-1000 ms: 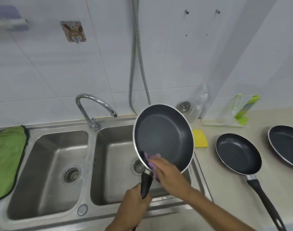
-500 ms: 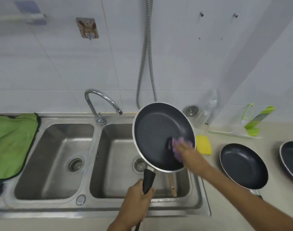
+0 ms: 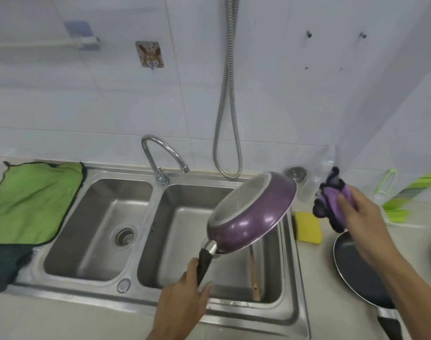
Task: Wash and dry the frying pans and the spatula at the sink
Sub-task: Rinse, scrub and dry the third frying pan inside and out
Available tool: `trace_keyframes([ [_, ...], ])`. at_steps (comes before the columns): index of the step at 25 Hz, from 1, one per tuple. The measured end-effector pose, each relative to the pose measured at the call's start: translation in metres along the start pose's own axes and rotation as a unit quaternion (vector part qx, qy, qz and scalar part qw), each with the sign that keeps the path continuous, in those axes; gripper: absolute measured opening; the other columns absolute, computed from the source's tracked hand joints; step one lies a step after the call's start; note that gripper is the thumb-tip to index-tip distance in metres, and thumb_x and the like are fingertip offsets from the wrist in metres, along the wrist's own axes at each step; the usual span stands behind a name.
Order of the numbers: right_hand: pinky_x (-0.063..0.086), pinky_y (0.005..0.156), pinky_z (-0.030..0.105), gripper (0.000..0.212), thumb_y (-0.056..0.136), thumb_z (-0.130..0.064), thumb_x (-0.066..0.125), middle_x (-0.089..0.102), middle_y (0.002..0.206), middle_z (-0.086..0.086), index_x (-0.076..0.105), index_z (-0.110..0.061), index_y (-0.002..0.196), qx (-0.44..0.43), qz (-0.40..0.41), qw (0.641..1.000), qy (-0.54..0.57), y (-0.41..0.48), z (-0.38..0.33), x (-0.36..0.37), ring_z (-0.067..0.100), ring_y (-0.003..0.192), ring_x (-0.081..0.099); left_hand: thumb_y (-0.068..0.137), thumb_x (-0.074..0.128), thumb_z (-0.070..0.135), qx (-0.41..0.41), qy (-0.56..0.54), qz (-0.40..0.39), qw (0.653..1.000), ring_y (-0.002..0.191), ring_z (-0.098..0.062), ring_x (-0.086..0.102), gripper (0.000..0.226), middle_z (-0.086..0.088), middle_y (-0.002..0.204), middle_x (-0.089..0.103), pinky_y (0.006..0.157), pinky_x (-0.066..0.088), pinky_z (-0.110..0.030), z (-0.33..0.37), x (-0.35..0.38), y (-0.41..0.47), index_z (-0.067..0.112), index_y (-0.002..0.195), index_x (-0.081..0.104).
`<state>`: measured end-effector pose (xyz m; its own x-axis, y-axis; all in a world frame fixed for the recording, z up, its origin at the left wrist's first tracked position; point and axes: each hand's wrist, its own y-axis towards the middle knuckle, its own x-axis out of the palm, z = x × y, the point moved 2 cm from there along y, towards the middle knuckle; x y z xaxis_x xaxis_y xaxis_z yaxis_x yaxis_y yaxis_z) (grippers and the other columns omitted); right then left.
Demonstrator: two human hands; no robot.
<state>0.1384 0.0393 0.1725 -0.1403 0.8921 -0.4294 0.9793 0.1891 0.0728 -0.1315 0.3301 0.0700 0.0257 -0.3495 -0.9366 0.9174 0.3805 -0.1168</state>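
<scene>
Pan (image 3: 253,217) underside up, handle toward left hand (image 3: 182,300)

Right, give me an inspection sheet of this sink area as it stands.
Surface: beige counter around a double steel sink.
Job's things: purple pan, underside showing, tilted over the right basin; second pan on the counter; wooden handle in the right basin, likely the spatula.
Clutter: yellow sponge, green cloth, green rack.
Hands: left hand grips the purple pan's black handle; right hand holds a purple cloth, clear of the pan.
Cables: nothing seen.
Surroundings: tap, metal hose, tiled wall.
</scene>
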Motion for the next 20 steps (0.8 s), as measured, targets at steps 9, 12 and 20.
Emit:
trace_keyframes([
  [9,0.033,0.120,0.051,0.045,0.105,-0.028,0.045,0.038,0.162,-0.006,0.045,-0.037,0.150,-0.427,-0.291,0.793,-0.321,-0.091,-0.014,0.137,0.021,0.151,0.033,0.055,0.093,0.017,-0.045,0.049,-0.037,0.997,0.037,-0.026,0.057,0.052,0.001,0.053,0.058,0.032,0.036,-0.031,-0.014,0.011,0.005,0.019,0.084,0.050],
  [12,0.034,0.112,0.059,0.043,0.103,-0.046,0.029,0.043,0.158,-0.004,0.059,-0.038,0.132,-0.421,-0.296,0.763,-0.390,-0.057,-0.041,0.207,0.034,0.148,0.034,0.044,0.090,0.002,0.000,0.082,-0.017,0.996,0.033,-0.025,0.053,0.068,0.004,0.060,0.058,0.029,0.033,-0.032,-0.012,0.005,0.004,0.022,0.090,0.044],
  [20,0.042,0.105,0.038,0.042,0.104,-0.040,0.045,0.065,0.133,0.017,0.067,-0.009,0.121,-0.162,-0.170,0.909,-0.345,0.073,0.009,0.118,0.035,0.121,0.061,0.084,0.071,0.013,-0.059,-0.007,-0.019,0.998,0.056,-0.019,0.046,0.032,0.008,0.071,0.047,0.055,0.037,-0.027,-0.021,-0.021,-0.004,0.023,0.100,0.044],
])
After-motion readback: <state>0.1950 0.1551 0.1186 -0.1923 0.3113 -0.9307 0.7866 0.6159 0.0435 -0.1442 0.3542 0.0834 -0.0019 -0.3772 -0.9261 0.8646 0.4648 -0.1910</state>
